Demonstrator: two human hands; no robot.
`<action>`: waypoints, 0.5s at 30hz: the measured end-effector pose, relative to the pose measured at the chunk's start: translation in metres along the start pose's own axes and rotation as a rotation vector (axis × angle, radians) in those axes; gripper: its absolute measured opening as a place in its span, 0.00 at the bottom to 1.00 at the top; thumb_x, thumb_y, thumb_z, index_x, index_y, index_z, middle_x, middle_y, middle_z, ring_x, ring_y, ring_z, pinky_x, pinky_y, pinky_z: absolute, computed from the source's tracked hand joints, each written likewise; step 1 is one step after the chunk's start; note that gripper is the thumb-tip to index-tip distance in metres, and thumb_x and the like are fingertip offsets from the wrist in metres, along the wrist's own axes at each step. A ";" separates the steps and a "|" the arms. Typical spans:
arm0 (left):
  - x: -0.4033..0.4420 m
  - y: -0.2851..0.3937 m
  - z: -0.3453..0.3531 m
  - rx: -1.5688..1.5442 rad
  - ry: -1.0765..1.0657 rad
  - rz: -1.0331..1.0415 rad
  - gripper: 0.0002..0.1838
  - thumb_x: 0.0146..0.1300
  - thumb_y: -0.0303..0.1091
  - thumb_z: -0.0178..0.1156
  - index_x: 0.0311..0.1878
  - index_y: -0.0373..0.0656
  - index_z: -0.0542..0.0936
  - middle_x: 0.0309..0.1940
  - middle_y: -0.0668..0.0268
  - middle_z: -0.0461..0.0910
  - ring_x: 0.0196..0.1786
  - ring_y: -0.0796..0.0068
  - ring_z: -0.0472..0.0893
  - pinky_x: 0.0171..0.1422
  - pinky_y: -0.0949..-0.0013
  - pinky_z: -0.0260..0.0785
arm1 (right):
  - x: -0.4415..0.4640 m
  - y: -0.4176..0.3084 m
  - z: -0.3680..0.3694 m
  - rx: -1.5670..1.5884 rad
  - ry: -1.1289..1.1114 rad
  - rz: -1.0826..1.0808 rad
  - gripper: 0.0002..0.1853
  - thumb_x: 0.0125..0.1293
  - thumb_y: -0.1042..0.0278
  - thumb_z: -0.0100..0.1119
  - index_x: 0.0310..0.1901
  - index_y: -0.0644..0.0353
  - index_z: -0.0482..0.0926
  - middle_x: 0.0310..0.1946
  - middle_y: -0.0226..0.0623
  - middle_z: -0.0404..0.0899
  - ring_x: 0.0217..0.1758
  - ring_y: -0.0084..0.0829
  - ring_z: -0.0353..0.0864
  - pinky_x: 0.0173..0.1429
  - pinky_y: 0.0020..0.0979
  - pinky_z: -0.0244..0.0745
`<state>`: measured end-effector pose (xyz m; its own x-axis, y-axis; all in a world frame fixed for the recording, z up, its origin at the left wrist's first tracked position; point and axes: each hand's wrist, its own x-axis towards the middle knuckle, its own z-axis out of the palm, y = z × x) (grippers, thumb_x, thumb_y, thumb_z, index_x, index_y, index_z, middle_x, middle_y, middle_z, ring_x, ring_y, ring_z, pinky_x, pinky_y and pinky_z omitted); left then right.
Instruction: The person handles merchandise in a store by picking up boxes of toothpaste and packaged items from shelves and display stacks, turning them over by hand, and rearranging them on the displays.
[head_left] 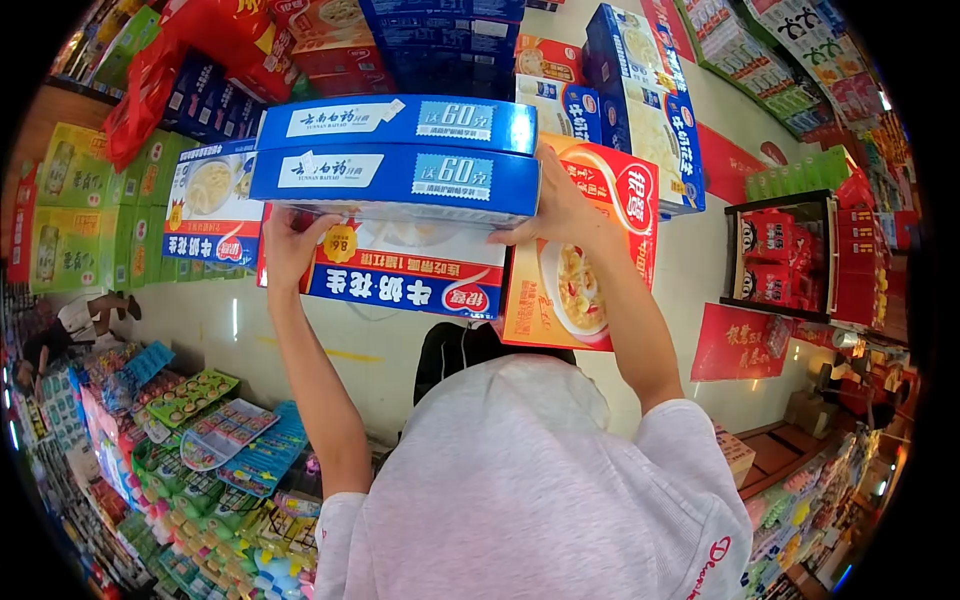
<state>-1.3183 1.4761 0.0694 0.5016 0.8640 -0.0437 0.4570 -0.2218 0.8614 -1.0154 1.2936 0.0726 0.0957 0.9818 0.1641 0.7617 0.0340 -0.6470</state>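
The left hand (298, 238) and right hand (550, 208) grasp a pair of blue Yunnan Baiyao toothpaste boxes between them, the upper toothpaste box (395, 120) lying flush against the lower toothpaste box (395, 180). The left fingers are bent at the near edge of the lower box, toward its left end, and partly hidden by it; the right fingers wrap the right end, with one digit showing below the near edge. Just on the body side of the boxes, between the two sets of fingers, shows a blue-and-red peanut milk carton (420, 285) with a yellow price badge; whether any hidden fingertip touches it, I cannot tell. An orange-red porridge carton (565, 290) picturing a bowl lies just beside the right fingers, partly under the right forearm. Left of the left fingers is another peanut milk carton (212, 200), and farther left stand green drink cartons (70, 205). Beyond the left fingers hangs a shiny red bag (150, 100); beyond the right fingers rise blue-and-white cartons (650, 115). Well to the right of the right fingers are a black-framed rack (733, 262) of red packets and a red sign (735, 345).
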 end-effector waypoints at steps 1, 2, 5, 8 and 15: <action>-0.001 0.002 0.000 -0.010 0.001 -0.027 0.17 0.49 0.24 0.70 0.42 0.30 0.77 0.34 0.57 0.84 0.33 0.76 0.81 0.37 0.74 0.73 | 0.000 -0.004 -0.002 -0.047 -0.022 0.007 0.64 0.29 0.44 0.78 0.65 0.71 0.52 0.56 0.59 0.62 0.66 0.56 0.58 0.75 0.45 0.46; -0.003 0.002 0.001 -0.006 0.001 -0.028 0.17 0.49 0.24 0.70 0.42 0.30 0.77 0.34 0.57 0.84 0.33 0.76 0.81 0.37 0.74 0.73 | -0.001 -0.003 -0.002 -0.043 -0.021 0.007 0.64 0.29 0.44 0.78 0.65 0.71 0.52 0.56 0.59 0.62 0.66 0.56 0.58 0.75 0.45 0.46; 0.002 -0.009 0.000 -0.021 -0.008 0.053 0.17 0.50 0.25 0.70 0.42 0.30 0.77 0.34 0.58 0.83 0.33 0.76 0.81 0.38 0.75 0.73 | 0.000 0.002 0.003 -0.047 0.022 -0.007 0.64 0.29 0.43 0.78 0.64 0.72 0.52 0.56 0.59 0.63 0.66 0.56 0.58 0.75 0.46 0.46; 0.007 -0.015 -0.007 0.079 -0.041 -0.012 0.17 0.51 0.25 0.70 0.42 0.30 0.77 0.33 0.58 0.83 0.33 0.76 0.80 0.38 0.75 0.72 | 0.002 0.003 0.007 -0.081 0.020 0.006 0.64 0.30 0.43 0.77 0.65 0.74 0.51 0.57 0.60 0.62 0.66 0.55 0.58 0.75 0.43 0.47; 0.013 -0.030 -0.013 -0.057 0.108 0.066 0.36 0.53 0.29 0.67 0.64 0.33 0.61 0.58 0.52 0.69 0.56 0.67 0.72 0.53 0.70 0.69 | -0.026 -0.037 -0.001 0.209 0.154 0.325 0.60 0.39 0.44 0.75 0.69 0.66 0.50 0.68 0.56 0.54 0.72 0.48 0.54 0.76 0.44 0.45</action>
<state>-1.3346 1.5000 0.0498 0.4454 0.8929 0.0661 0.3819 -0.2562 0.8880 -1.0456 1.2665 0.0926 0.4165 0.9088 0.0255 0.5307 -0.2202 -0.8184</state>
